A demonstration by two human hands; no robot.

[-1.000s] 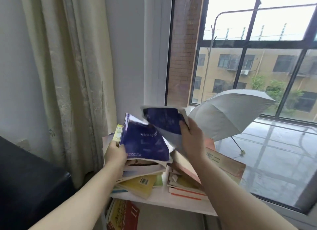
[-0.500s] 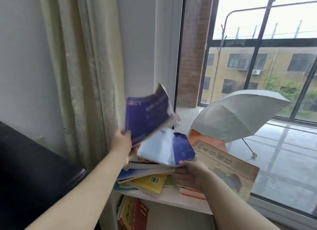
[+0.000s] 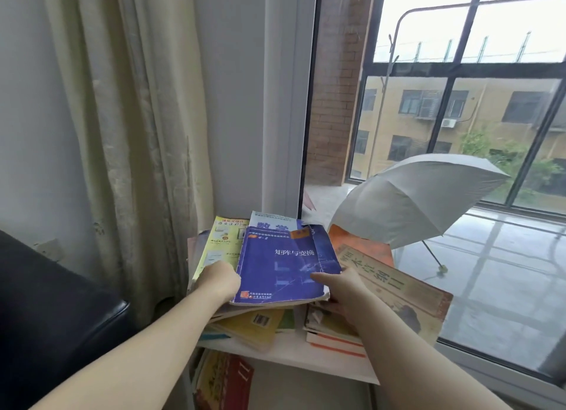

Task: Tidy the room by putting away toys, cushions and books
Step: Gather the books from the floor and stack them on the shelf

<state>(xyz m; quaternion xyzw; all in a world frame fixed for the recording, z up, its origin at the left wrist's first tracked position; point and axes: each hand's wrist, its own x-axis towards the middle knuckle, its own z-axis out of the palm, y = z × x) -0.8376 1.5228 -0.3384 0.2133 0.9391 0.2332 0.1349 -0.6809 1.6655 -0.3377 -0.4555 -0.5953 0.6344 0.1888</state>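
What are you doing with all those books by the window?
A person is stacking books on a white shelf beside the window. Both hands are on a blue book lying on top of the pile: the left hand at its left edge, the right hand at its right edge. An open umbrella sits outside the glass.

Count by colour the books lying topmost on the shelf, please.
Dark blue book: 1
Pale blue book: 1
Yellow book: 1
Orange book: 1
Tan book: 1
Total: 5; the books beneath are too hidden to count.
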